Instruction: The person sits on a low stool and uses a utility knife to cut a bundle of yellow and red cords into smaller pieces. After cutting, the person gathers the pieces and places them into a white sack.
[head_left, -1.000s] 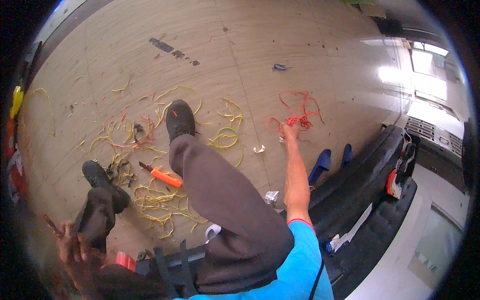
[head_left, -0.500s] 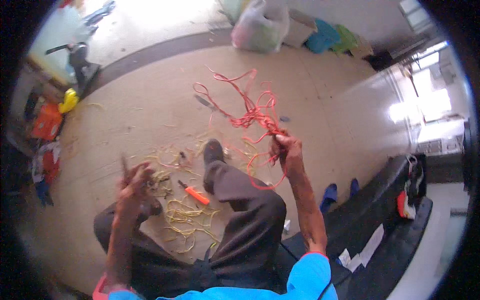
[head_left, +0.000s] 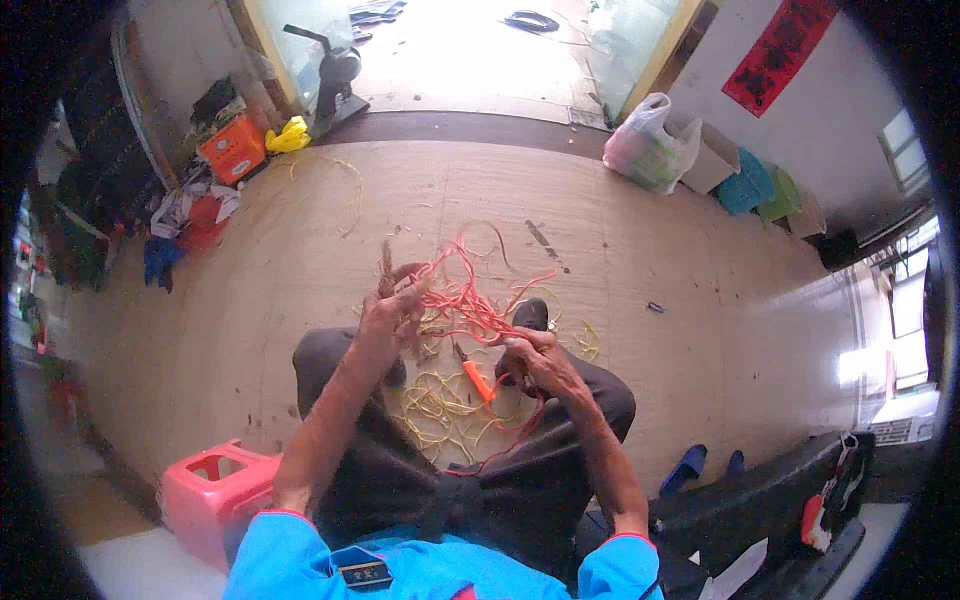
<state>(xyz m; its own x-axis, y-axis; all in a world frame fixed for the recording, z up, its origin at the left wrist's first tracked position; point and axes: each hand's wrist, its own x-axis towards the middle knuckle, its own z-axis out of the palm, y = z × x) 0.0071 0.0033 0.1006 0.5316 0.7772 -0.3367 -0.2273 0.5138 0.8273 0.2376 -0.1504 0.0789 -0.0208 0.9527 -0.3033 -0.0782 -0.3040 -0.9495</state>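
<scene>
A tangled bundle of red wire (head_left: 465, 300) spans the space between my hands, above the floor and my knees. My right hand (head_left: 540, 362) is closed around its near right end, and a loose length hangs down toward my lap. My left hand (head_left: 392, 315) is at the tangle's left side, its fingertips against the strands. A thin brown piece (head_left: 387, 262) sticks up from this hand; its kind is unclear. Between my legs lies a tool with an orange handle (head_left: 478, 381) and a dark tip. Yellow strands (head_left: 435, 408) lie loosely heaped beside it.
A pink plastic stool (head_left: 215, 500) stands at my left, a black bench (head_left: 740, 510) at my right. Blue slippers (head_left: 685, 470) lie near the bench. Farther off are an orange box (head_left: 233, 150), a filled plastic bag (head_left: 652, 150) and a dark metal device (head_left: 338, 85) by the doorway.
My left hand has come over to the red wire from apart. My right hand has lowered toward my knees with the bundle. The view has turned and shows more of the left side.
</scene>
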